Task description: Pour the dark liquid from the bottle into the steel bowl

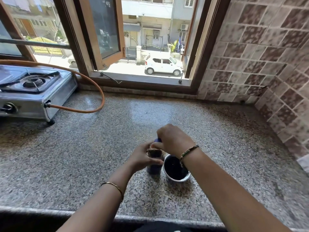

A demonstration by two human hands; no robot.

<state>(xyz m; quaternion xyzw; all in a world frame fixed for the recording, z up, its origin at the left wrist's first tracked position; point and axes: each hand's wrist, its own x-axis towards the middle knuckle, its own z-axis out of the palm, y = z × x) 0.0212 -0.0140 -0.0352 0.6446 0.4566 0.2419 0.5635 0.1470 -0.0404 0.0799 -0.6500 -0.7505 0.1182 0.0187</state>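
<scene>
A small bottle (154,168) with a dark label stands upright on the granite counter (83,156). My left hand (142,158) is wrapped around its body. My right hand (173,139) is closed over the blue cap (158,140) at the bottle's top. Just right of the bottle sits the steel bowl (176,179), its inside dark with liquid. My right wrist, with a beaded bracelet, passes over the bowl's far rim and hides part of it.
A steel gas stove (31,91) stands at the back left, its orange hose (100,91) looping across the counter. An open window (142,47) lies behind, a tiled wall (267,64) on the right. The counter's front edge (150,218) is near my body.
</scene>
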